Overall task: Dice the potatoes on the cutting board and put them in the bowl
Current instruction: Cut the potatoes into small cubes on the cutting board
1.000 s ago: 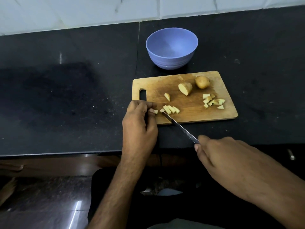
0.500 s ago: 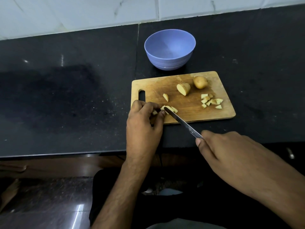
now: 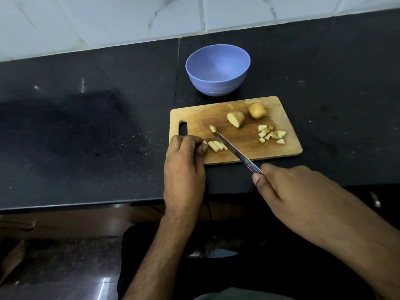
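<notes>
From the head view we look down on a black bench (image 3: 86, 126) with a wooden cutting board (image 3: 255, 146) near its front edge and a blue bowl (image 3: 217, 69) just behind the board, apart from it and holding nothing we can make out. Our left hand (image 3: 184, 161) sits at the board's near-left corner beside the handle slot, fingers curled down, the fingertips pinching the end of a row of potato strips (image 3: 216, 145). Our right hand (image 3: 303, 191) is wrapped round the handle of a knife (image 3: 236, 151), whose blade slants up and left across the board's front edge, lying just beside the strips with its tip close to a small potato piece (image 3: 213, 128). Further back on the board lie a cut potato half (image 3: 236, 119) and, beside it, a whole potato (image 3: 257, 110). A loose cluster of diced pieces (image 3: 271, 134) lies toward the board's right side, well apart from the strips. Pale marbled tiles (image 3: 108, 18) run behind the bench.
</notes>
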Demonstrator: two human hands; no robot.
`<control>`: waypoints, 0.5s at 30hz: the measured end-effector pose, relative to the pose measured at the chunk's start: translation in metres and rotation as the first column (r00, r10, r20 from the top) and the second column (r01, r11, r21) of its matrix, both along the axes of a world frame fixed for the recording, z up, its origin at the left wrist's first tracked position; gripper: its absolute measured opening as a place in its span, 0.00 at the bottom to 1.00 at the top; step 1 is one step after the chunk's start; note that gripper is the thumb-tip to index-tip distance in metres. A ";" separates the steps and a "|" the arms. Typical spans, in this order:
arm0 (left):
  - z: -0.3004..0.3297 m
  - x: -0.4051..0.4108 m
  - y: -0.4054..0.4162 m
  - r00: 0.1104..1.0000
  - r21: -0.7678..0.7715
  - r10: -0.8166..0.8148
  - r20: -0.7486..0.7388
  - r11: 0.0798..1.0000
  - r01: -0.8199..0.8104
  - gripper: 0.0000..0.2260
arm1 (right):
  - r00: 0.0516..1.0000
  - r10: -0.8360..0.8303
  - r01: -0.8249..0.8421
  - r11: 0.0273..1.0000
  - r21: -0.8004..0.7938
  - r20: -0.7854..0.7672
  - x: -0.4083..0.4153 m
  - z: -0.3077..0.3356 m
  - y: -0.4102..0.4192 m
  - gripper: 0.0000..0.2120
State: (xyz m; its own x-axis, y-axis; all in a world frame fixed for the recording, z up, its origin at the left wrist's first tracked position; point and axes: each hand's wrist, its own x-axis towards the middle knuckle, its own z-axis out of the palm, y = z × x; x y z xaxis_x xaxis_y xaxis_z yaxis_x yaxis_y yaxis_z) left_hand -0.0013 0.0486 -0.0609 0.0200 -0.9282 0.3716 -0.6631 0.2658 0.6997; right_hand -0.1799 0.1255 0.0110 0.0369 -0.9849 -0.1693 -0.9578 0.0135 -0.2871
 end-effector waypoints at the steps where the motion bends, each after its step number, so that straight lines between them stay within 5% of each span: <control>1: 0.001 0.000 0.000 1.000 -0.007 -0.008 -0.010 1.000 0.008 0.05 | 1.000 -0.001 0.001 1.000 -0.005 0.007 -0.001 0.000 0.000 0.16; 15: 0.012 -0.050 0.002 0.969 -0.080 -0.221 0.112 0.970 0.230 0.04 | 0.995 -0.100 0.102 0.992 -0.070 0.027 -0.041 -0.005 0.011 0.17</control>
State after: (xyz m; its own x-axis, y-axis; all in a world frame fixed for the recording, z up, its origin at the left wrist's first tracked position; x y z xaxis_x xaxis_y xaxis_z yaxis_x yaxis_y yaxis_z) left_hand -0.0510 0.0511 -0.0485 -0.2283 -0.8663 0.4442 -0.6449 0.4764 0.5976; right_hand -0.2213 0.1362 0.0062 -0.0605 -0.9933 -0.0985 -0.9456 0.0886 -0.3130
